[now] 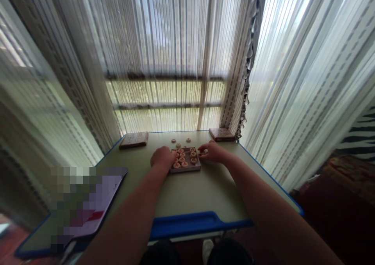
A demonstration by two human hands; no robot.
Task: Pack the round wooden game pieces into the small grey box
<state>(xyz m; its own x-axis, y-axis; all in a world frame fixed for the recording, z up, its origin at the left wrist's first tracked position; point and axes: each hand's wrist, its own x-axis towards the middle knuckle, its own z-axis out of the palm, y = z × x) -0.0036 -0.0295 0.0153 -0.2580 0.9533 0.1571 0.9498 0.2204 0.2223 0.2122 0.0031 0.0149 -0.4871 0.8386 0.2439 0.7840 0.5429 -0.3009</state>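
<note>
A shallow wooden box [185, 170] sits in the middle of the desk. Inside it lie round Chinese chess pieces [181, 159] with red characters on the left and a shorter column of pieces [193, 155] on the right. At the box's left wall, my left hand [162, 157] is closed on the edge, its fingertips partly hidden. Just off the right wall, my right hand [213, 152] has thumb and fingers curled around a small round chess piece, mostly covered by the fingers. Several loose chess pieces [178, 145] rest on the desk beyond the box.
A flat wooden box [134, 139] stands at the desk's far left corner, another wooden box [222, 134] at the far right. A tablet-like device [108, 196], partly pixelated, leans at the left. The desk has a blue rim [187, 224]. Sheer curtains [172, 62] hang behind it.
</note>
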